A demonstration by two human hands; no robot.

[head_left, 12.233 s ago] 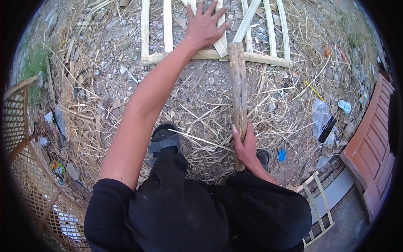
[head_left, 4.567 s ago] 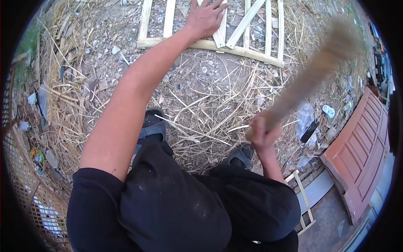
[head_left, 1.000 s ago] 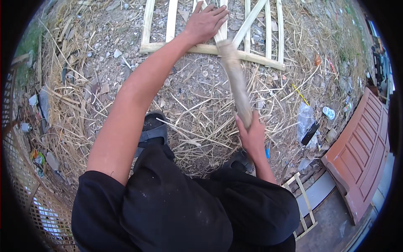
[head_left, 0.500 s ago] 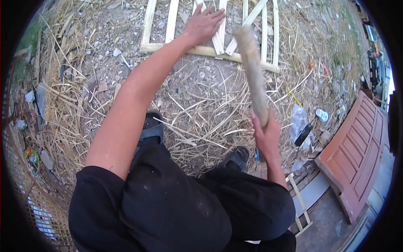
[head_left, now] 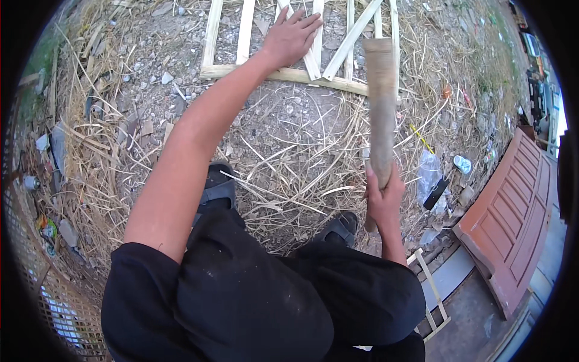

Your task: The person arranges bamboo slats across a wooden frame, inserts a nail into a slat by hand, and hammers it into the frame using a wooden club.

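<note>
Much ground [head_left: 277,117] is left free below the pale slatted frame [head_left: 339,83], touched by splayed left hand [head_left: 288,41]; stick [head_left: 380,111] gripped in right hand [head_left: 385,200].

No text can be read; no numbers or signs either

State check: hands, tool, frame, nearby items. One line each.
Left hand: fingers spread, resting on the slats.
Right hand: closed around the stick.
Stick: gripped, far end blurred; contact with the frame unclear.
Frame: flat on the ground, partly out of view.
Sandals: worn.
Plastic bag: crumpled, on the ground.
Brown panel: slanted; support unclear.
</note>
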